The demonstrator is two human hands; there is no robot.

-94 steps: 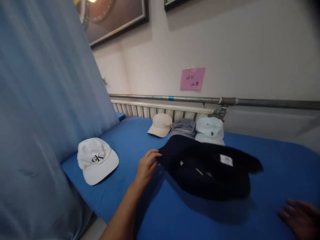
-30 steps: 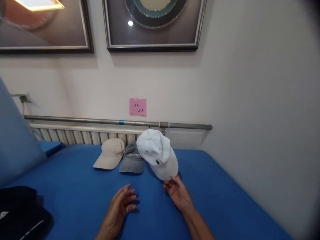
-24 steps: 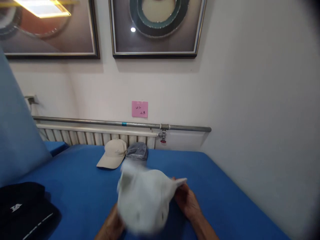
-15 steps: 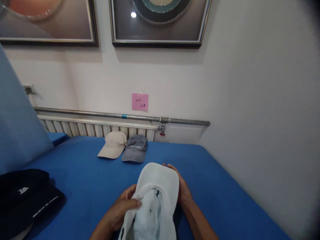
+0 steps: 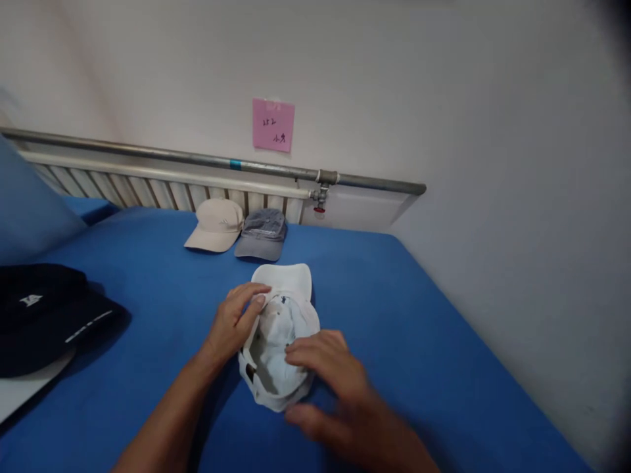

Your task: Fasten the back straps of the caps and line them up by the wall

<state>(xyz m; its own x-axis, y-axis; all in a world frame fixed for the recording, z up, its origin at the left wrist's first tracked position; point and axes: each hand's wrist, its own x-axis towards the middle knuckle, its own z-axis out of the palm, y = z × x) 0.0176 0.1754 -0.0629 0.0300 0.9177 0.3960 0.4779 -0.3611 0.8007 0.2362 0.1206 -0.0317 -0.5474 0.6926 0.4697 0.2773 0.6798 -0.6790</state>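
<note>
A white baseball cap (image 5: 290, 282) lies upside down on the blue surface, its brim pointing away from me and its hollow inside showing. My left hand (image 5: 234, 318) is closed on the cap's left edge, near where brim and crown meet. Over the right rear of the cap is my right hand (image 5: 335, 374), slightly blurred, with thumb and fingers spread apart. Its fingertips reach over the opening; whether they touch the fabric I cannot tell. A small dark logo shows inside the front, and a dark strap part sits at the back left.
A beige cap (image 5: 215, 225) and a grey cap (image 5: 261, 234) sit side by side at the blue surface's (image 5: 394, 315) far edge. Dark caps (image 5: 54, 322) lie at left, above a white brim (image 5: 34, 387). Behind are a radiator, a pipe (image 5: 276, 171) and a pink note (image 5: 273, 125).
The white cap has gone from being held up in both hands to lying on the surface. My right hand has let go and moved to its rear. The view has tilted down.
</note>
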